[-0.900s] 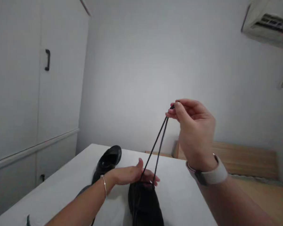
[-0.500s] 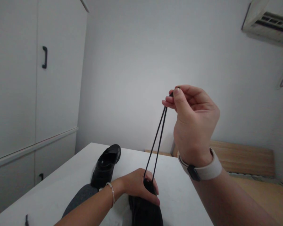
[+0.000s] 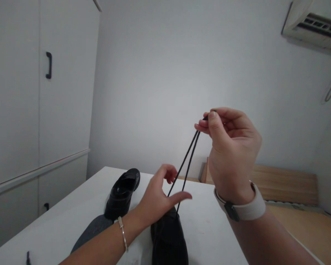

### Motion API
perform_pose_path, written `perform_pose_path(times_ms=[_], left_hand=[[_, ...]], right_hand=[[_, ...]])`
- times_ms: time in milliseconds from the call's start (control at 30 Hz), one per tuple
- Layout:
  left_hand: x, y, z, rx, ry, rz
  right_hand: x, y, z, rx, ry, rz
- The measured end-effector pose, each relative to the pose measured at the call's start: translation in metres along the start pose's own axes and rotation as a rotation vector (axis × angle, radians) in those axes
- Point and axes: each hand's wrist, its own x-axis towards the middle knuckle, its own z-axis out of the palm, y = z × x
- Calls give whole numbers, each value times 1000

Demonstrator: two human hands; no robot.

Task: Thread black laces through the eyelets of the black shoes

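My right hand (image 3: 230,147) is raised above the table and pinches both ends of a black shoelace (image 3: 186,162) between thumb and fingers. The two strands run taut down to a black shoe (image 3: 168,239) lying on the white table (image 3: 209,228) in front of me. My left hand (image 3: 160,195) hovers just above that shoe, fingers spread and curled, thumb stretched out next to the lace strands, holding nothing. A second black shoe (image 3: 123,193) lies further back on the left.
A grey cloth (image 3: 92,232) lies under the far shoe. White cupboards with black handles (image 3: 48,65) fill the left wall. A wooden bed frame (image 3: 287,184) stands behind the table on the right, with an air conditioner (image 3: 311,24) high on the wall.
My left hand lifted off the near shoe and opened beside the lace. My right hand stayed raised with the lace ends, dropping slightly.
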Motion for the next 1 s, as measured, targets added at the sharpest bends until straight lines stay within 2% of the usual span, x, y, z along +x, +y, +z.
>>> perform_pose_path(times_ms=[33,100,200,300,367,467,533,633,700,767,833,867,900,1000], left_hand=[[3,12,-4,1,101,75],[6,32,-11,7,135,185],[6,50,-19,13,145,233],[0,64,-23,16,213,261],[-3,76,-26,-26,259,243],[-6,95,-31,-208,295,133],[-5,101,-36,-310,256,60],[0,95,-42,-365,157,1],[8,84,-48,-436,169,-27],[19,71,-57,-540,240,-74],[30,59,-70,-591,287,-133],[34,52,-76,-580,285,-161],[37,44,-83,-547,270,-191],[34,15,-100,-379,245,-285]], right_hand=[[-4,-1,0,-10,-16,16],[-13,-8,2,-10,-58,53],[-29,-23,9,60,-144,162],[-40,-38,17,144,-231,304],[-45,-45,21,193,-271,379],[-48,-51,23,278,-313,470],[-48,-52,22,338,-326,525],[-45,-44,14,369,-303,548],[-40,-32,1,328,-213,514],[-33,-14,-20,297,-65,533],[-28,9,-50,289,39,636],[-28,22,-67,210,72,650],[-29,35,-85,90,104,644],[-50,74,-139,-88,203,609]])
